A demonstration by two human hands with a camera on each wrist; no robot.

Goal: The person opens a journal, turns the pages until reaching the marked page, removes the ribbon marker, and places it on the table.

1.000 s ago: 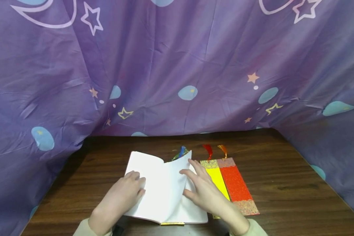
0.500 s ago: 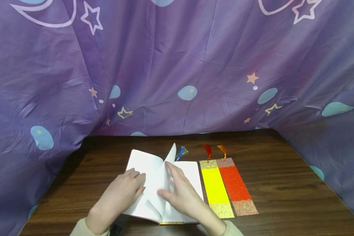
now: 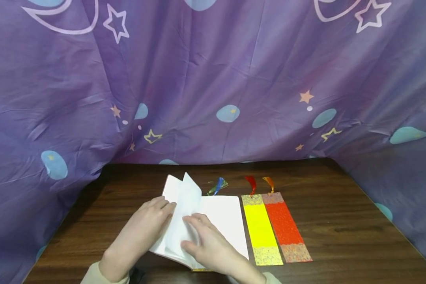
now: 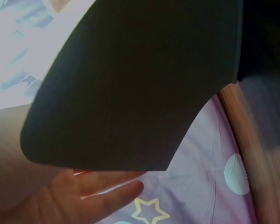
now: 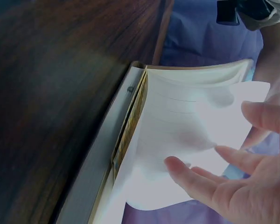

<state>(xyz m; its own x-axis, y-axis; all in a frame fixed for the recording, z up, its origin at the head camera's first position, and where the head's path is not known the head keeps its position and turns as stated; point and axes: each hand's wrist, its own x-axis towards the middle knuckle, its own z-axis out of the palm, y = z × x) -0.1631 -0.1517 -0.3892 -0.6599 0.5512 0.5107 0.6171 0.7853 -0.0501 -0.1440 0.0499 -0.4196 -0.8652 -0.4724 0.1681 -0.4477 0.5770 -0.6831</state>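
Note:
A notebook with white pages lies open, its left side tilted up off the table. My left hand holds that side by its left edge; in the left wrist view a dark panel hides part of this hand. A loose page stands raised over the left half. My right hand touches this page, its fingers spread; the right wrist view shows the fingertips against the paper. Blue and green tassels stick out beyond the top edge. A gold patterned strip shows at the bottom by the spine.
Right of the notebook lie a yellow bookmark with a red tassel and a red bookmark with an orange tassel. All rest on a dark wooden table. A purple starry cloth hangs behind.
The page has swung from the right half over to the left, with my right hand moving left along with it. The notebook's left side has tilted up under my left hand.

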